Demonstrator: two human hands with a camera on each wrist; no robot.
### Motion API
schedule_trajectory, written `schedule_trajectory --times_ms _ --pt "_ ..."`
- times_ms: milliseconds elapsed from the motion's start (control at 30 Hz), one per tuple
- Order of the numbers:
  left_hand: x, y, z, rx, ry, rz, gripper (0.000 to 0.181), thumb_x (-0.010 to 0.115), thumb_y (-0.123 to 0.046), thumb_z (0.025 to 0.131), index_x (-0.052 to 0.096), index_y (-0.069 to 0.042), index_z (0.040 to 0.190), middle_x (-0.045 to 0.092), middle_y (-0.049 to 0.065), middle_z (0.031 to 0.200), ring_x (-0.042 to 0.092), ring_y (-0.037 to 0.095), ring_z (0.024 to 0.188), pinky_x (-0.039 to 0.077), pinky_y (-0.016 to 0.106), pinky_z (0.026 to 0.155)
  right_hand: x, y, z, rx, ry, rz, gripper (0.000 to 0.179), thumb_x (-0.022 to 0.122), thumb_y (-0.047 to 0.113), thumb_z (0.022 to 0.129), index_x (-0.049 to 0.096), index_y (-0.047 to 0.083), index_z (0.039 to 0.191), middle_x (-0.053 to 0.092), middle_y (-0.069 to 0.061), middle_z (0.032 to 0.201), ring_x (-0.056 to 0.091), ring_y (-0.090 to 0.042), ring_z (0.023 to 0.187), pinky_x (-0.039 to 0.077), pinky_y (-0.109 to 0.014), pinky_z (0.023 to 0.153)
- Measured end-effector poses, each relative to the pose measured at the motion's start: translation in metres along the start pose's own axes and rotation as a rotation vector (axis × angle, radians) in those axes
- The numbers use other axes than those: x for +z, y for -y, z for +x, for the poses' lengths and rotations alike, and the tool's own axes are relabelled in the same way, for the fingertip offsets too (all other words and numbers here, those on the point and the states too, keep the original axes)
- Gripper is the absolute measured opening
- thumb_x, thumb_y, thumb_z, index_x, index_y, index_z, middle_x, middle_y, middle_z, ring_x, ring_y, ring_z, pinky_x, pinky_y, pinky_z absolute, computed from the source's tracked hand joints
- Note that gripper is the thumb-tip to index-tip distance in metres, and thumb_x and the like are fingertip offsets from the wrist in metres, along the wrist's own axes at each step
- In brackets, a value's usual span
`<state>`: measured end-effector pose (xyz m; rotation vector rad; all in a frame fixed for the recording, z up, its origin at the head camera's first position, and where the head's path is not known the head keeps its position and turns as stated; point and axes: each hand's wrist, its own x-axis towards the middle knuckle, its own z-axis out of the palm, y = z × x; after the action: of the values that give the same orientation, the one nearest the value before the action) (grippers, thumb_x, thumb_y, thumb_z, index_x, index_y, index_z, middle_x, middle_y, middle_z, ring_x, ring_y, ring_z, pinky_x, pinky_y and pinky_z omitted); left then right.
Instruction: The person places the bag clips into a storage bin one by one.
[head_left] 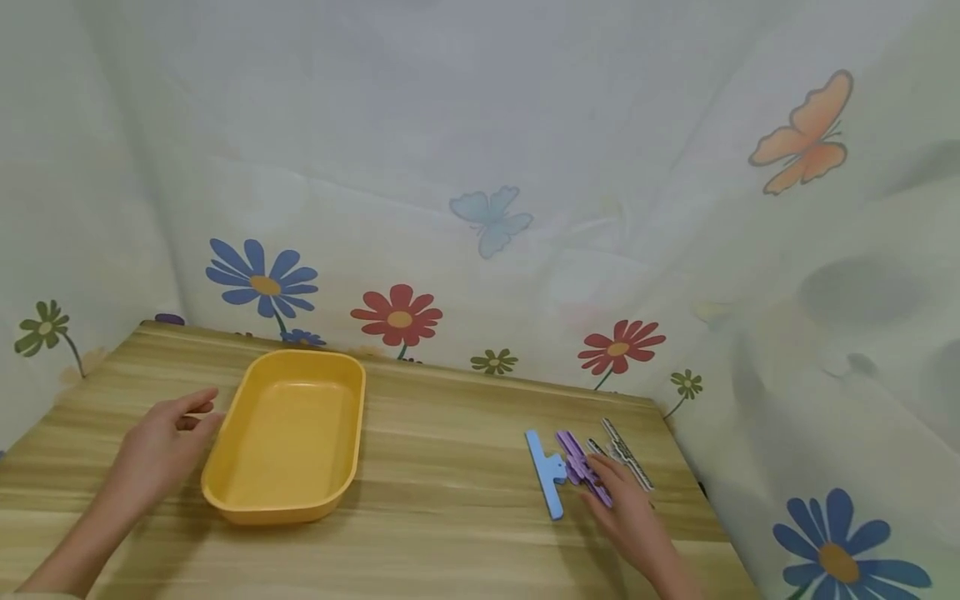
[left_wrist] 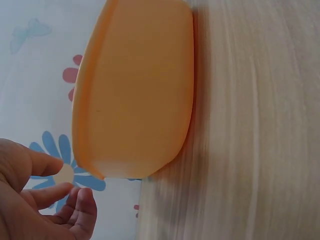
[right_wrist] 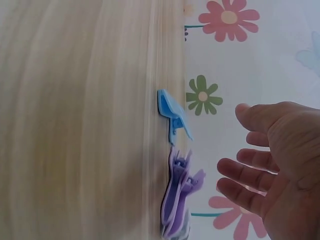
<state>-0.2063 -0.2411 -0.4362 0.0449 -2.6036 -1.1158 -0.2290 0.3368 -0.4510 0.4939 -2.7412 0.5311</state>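
Neither hand grips anything. The right hand point(head_left: 628, 510) is over the group of clips, its fingers relaxed and slightly bent, with a wide gap between thumb and fingers; the right wrist view shows nothing held there. The left hand point(head_left: 161, 437) is beside the left long side of the tub point(head_left: 292, 442), fingers loosely curved and thumb apart from them; whether a fingertip brushes the rim is hard to tell.

Work with the clips looks to be at its very start. Every clip in sight lies on the table point(head_left: 450, 483), to the right of the tub and well apart from it; none is lifted, and none shows inside the tub. All of the handling seems left to do.

Nearest the tub is a blue clip point(head_left: 546, 477), T-shaped, with a long straight bar and a short tab. Just beside it are purple clips point(head_left: 576, 461), apparently two close together, and then black-and-white patterned clips point(head_left: 628, 454), partly behind the hand. They look like smooth, stiff plastic.

Yellow and seemingly plastic too, the tub is a shallow rectangle with rounded corners, smooth walls and a slim lip. Streaky, pale wood grain runs along the table. Behind it hangs a softly creased white cloth point(head_left: 390, 200), printed with flowers point(head_left: 400, 319) and butterflies point(head_left: 491, 221).
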Motion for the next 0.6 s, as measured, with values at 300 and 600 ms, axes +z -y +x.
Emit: schedule_trajectory --times_ms 300,600 --pt "0.009 0.008 0.008 -0.071 0.095 -0.043 0.058 0.044 -0.036 0.098 0.042 0.009 0.133 0.054 0.032 0.118 0.055 0.043 0.1 0.051 0.041 0.069 0.015 -0.001 0.019 -0.041 0.044 0.144 0.041 0.072 0.006 0.08 0.06 0.0 0.119 0.056 -0.011 0.12 0.061 -0.022 0.086 0.052 -0.031 0.069" --pt "0.016 0.008 0.011 -0.117 0.104 -0.071 0.053 0.044 -0.03 0.098 0.041 0.008 0.135 0.052 0.03 0.12 0.053 0.043 0.103 0.05 0.039 0.071 0.028 -0.001 0.034 -0.015 0.143 0.142 0.045 0.072 0.004 0.08 0.058 -0.001 0.122 0.057 -0.009 0.112 0.057 -0.016 0.085 0.05 -0.026 0.07"
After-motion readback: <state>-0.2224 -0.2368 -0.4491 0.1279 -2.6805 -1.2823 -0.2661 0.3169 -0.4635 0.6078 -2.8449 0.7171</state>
